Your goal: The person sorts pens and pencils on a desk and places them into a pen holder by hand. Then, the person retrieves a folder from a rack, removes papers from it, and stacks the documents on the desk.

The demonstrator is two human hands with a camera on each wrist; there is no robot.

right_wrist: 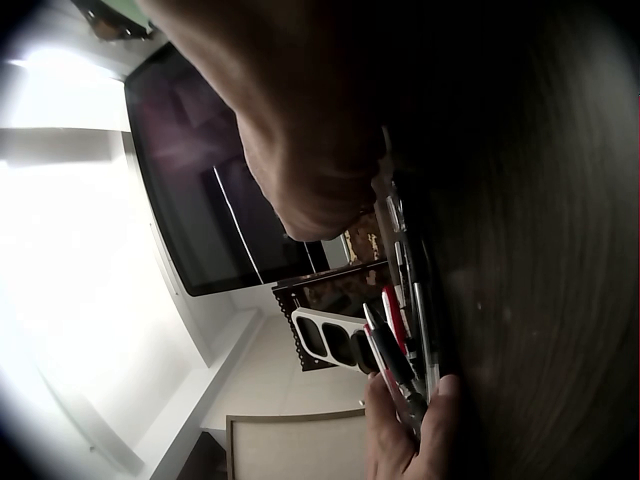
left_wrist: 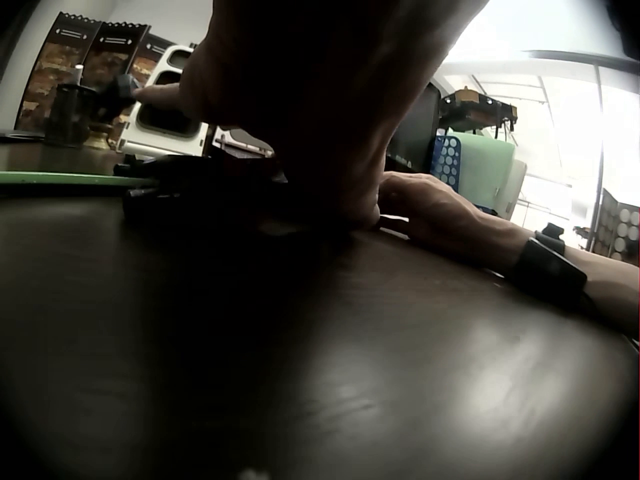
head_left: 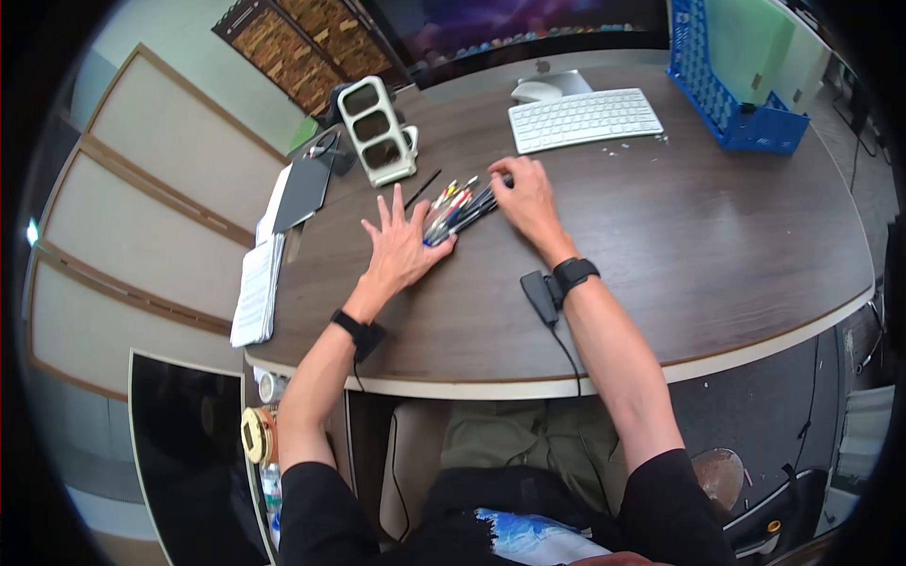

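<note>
A loose bunch of pens, some dark and some red or white, lies on the desk between the two hands. My left hand is at their left end with its fingers spread and straight, thumb along the near side. In the right wrist view, that hand's thumb and a finger flank the pen ends. My right hand has curled fingers around the pens' right ends; its palm side is hidden. Beyond the left fingertips, a separate black pen lies at a slant.
A white three-slot holder stands behind the pens. Farther back are a keyboard, a mouse and a monitor. A blue file rack stands at right. Stacked papers and a dark folder lie along the left edge.
</note>
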